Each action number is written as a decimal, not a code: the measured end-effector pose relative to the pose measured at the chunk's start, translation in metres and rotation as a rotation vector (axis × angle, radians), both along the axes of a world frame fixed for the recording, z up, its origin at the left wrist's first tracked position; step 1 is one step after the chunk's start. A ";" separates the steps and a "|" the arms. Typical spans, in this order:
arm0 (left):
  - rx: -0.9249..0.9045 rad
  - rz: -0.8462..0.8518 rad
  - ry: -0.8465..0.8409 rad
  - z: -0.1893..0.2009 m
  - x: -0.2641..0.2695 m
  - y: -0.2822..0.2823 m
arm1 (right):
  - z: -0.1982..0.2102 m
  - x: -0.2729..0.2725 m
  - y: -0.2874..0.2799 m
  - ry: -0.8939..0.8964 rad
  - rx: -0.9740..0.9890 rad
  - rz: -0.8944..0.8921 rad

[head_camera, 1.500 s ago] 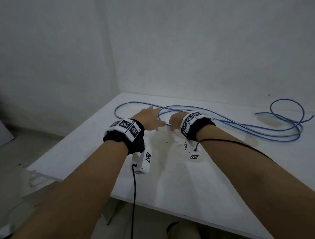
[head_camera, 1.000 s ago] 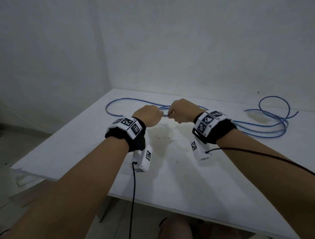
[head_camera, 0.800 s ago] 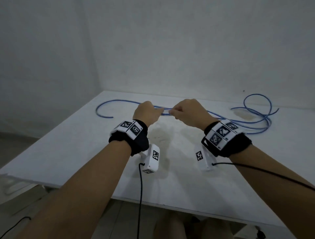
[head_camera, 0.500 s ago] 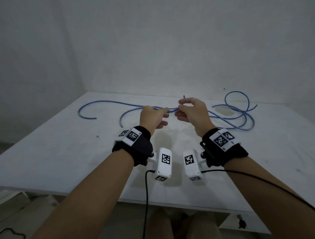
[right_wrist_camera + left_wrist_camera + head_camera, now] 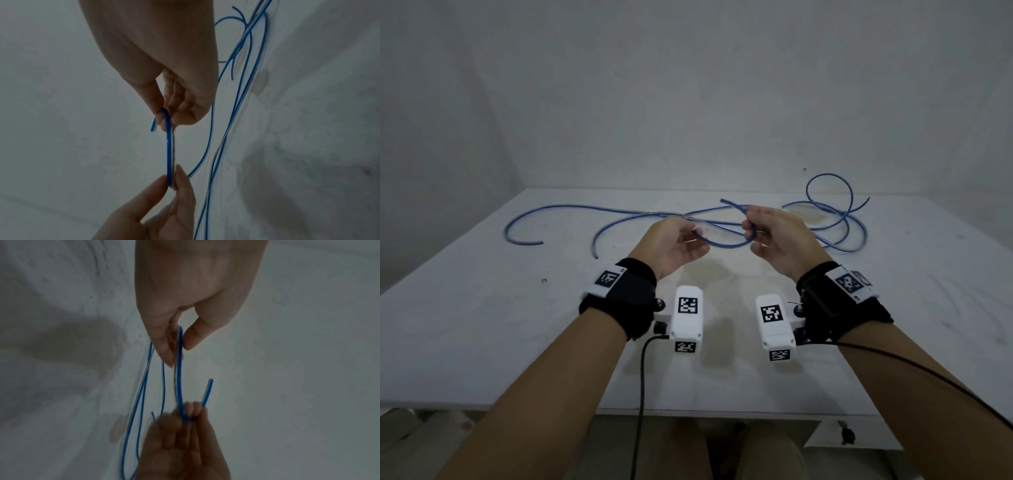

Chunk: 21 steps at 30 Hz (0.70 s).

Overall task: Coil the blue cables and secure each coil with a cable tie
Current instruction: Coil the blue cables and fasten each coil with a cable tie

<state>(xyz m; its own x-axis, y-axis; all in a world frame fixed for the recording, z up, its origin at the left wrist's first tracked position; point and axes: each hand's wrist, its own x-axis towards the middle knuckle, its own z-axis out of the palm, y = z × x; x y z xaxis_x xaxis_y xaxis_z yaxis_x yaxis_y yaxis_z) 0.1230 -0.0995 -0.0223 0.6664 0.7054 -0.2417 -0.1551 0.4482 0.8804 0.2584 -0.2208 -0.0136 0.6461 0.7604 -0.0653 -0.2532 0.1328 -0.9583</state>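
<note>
A thin blue cable [image 5: 722,244] sags in a short arc between my two hands, above the white table [image 5: 482,325]. My left hand [image 5: 697,236] pinches it between thumb and fingers, seen close in the left wrist view [image 5: 179,344]. My right hand [image 5: 750,233] pinches the cable near its free end [image 5: 722,200], which sticks up and to the left past the fingers. In the right wrist view the right hand [image 5: 164,120] grips the arc [image 5: 169,149] from above and the left hand [image 5: 174,181] from below. No cable tie is in view.
More blue cable lies loose on the table: long strands [image 5: 551,207] curve to the far left, and tangled loops [image 5: 835,212] lie at the far right near the wall. A stain [image 5: 804,214] marks the tabletop there. Black wrist leads [image 5: 642,394] hang over the near edge.
Both hands have taken hold of the cable and lifted it off the table. They have drawn apart a little, so a short arc now hangs between them.
</note>
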 end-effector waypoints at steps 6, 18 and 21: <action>0.317 -0.228 0.187 -0.005 0.002 -0.008 | -0.004 0.012 -0.010 -0.230 -0.167 0.139; 0.664 -0.223 0.372 -0.005 0.039 -0.007 | -0.006 0.031 0.004 -0.386 -0.175 0.067; 0.623 -0.195 0.344 -0.011 0.043 -0.003 | -0.008 0.033 0.010 -0.426 -0.176 0.059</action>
<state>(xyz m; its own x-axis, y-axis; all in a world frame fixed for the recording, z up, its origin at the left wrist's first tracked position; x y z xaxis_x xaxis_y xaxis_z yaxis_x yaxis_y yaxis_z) 0.1662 -0.1029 -0.0328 0.7526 0.6563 -0.0529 0.2072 -0.1598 0.9652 0.2917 -0.2111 -0.0220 0.5992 0.7979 0.0651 0.1660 -0.0444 -0.9851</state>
